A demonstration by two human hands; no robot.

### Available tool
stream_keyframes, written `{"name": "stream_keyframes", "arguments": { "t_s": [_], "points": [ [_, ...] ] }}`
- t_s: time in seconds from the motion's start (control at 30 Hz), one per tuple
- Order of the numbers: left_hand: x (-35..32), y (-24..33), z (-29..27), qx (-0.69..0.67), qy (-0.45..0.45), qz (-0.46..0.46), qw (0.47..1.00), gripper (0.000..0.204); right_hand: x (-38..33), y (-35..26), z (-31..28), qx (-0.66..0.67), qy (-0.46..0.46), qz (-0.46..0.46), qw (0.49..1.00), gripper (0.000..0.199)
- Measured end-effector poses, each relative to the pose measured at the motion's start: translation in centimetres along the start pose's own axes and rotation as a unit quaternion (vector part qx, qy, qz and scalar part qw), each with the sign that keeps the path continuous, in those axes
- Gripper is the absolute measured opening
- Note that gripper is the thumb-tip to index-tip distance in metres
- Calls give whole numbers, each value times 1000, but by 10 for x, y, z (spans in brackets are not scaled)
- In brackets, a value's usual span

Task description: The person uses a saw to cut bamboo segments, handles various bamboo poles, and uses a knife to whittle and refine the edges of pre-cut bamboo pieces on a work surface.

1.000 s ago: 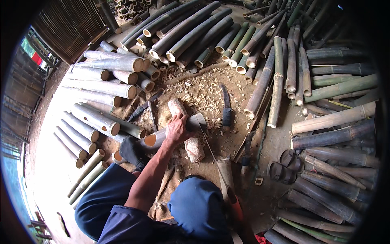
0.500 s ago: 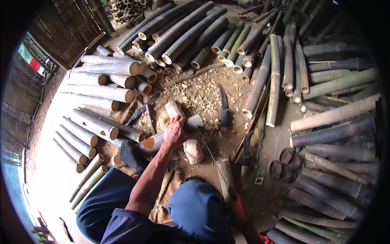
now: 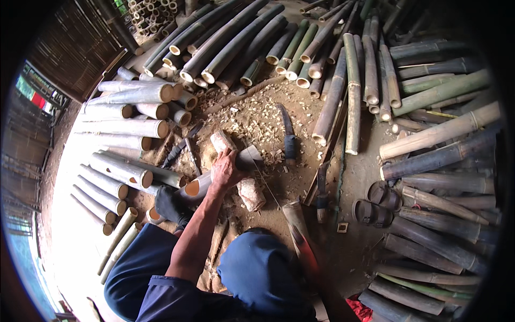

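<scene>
My left hand (image 3: 226, 169) is wrapped over a grey bamboo tube (image 3: 199, 185), near its far right end. An oval hole with a pale rim shows in the tube's side. The tube lies across a pale, rough-barked log (image 3: 251, 194). A foot in a dark sock (image 3: 170, 205) rests against its near left end. At the tube's right end the thin saw blade (image 3: 265, 178) is seen almost edge-on. My right hand (image 3: 316, 271), dark and blurred, is closed about the saw's orange handle (image 3: 307, 251). Its fingers are mostly hidden. A pale bamboo piece (image 3: 293, 213) overlaps the blade's near end.
A curved knife (image 3: 288, 134) lies ahead among wood shavings (image 3: 252, 115). Another dark-handled blade (image 3: 322, 193) lies to the right. Cut bamboo tubes (image 3: 134, 129) are stacked left, ahead and right (image 3: 434, 139). Between my arms is a rounded blue cloth shape (image 3: 263, 273).
The saw's orange handle has moved forward, toward the bamboo tube. My left hand keeps its grip on the tube. The whole view has shifted slightly.
</scene>
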State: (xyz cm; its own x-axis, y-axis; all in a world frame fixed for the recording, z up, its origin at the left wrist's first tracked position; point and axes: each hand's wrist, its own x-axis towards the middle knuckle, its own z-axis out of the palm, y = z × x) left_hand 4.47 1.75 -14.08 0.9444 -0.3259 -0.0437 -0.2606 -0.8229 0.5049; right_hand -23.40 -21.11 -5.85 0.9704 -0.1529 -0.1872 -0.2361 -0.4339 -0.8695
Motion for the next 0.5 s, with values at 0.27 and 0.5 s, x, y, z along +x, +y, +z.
{"name": "stream_keyframes", "arguments": {
  "t_s": [0.27, 0.5],
  "points": [
    [4, 0, -4, -4, 6, 3, 1000, 83, 51, -5, 20, -11, 33, -77, 996, 30],
    [6, 1, 0, -19, 15, 4, 1000, 80, -32, 31, -18, -9, 6, 41, 999, 34]
  ]
}}
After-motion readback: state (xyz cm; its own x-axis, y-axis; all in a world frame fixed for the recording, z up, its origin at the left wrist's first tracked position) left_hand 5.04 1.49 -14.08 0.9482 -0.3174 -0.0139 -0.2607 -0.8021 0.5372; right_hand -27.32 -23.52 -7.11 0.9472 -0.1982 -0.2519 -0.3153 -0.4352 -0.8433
